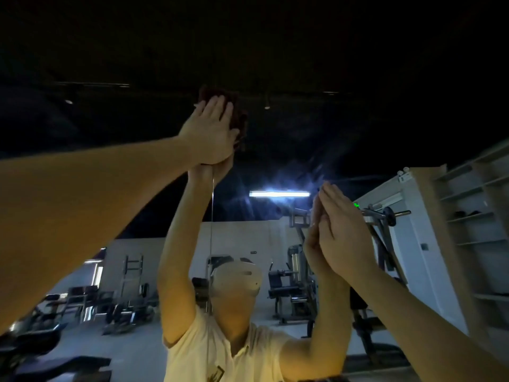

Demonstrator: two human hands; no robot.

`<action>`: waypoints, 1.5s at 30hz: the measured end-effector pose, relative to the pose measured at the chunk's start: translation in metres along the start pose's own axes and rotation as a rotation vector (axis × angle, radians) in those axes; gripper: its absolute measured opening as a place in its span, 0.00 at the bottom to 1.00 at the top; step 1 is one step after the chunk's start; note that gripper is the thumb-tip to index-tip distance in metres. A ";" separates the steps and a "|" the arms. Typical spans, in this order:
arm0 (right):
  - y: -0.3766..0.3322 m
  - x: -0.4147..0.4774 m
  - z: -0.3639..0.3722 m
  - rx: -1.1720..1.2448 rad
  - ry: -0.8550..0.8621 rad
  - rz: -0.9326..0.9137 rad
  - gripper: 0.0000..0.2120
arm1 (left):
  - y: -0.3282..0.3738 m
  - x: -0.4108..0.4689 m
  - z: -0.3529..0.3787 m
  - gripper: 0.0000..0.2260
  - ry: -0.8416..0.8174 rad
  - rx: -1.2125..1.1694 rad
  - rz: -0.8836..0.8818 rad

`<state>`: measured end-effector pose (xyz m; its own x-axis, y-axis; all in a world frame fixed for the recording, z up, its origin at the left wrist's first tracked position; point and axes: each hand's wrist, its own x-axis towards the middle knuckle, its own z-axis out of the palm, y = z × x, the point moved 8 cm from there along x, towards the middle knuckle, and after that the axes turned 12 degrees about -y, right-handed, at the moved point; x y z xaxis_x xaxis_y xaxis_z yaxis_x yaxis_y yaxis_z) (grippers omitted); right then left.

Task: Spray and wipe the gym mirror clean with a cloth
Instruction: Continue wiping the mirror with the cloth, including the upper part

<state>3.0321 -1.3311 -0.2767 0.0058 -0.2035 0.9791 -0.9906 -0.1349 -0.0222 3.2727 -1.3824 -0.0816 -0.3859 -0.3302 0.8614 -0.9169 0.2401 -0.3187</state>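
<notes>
Left hand (208,132) high on mirror (358,111), fingers straight, pressing dark red cloth (240,120) flat against glass. Right hand (344,230) lower, fingers straight, touching mirror, holding nothing.

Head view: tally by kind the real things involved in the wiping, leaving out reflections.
Hands: 2 (left hand pressing the cloth high on the mirror; right hand flat on the mirror, lower down)
Cloths: 1, dark red
Mirrors: 1
Total: 4
</notes>
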 end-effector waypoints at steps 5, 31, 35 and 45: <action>0.005 -0.001 0.003 0.094 0.028 -0.033 0.27 | 0.133 -0.047 0.028 0.30 0.160 -0.045 0.156; -0.013 -0.012 0.005 -0.144 -0.177 0.089 0.32 | 0.092 -0.160 0.081 0.30 0.050 0.061 0.223; -0.022 -0.021 0.019 -0.251 -0.173 0.106 0.35 | -0.022 -0.169 0.080 0.31 0.080 -0.087 -0.073; -0.044 -0.046 0.032 -0.256 -0.178 0.197 0.33 | -0.090 -0.251 0.127 0.30 0.143 -0.168 -0.158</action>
<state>3.0797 -1.3470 -0.3268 -0.1873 -0.3703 0.9099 -0.9770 0.1665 -0.1333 3.4396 -1.4368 -0.3195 -0.2104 -0.2462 0.9461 -0.9302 0.3482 -0.1162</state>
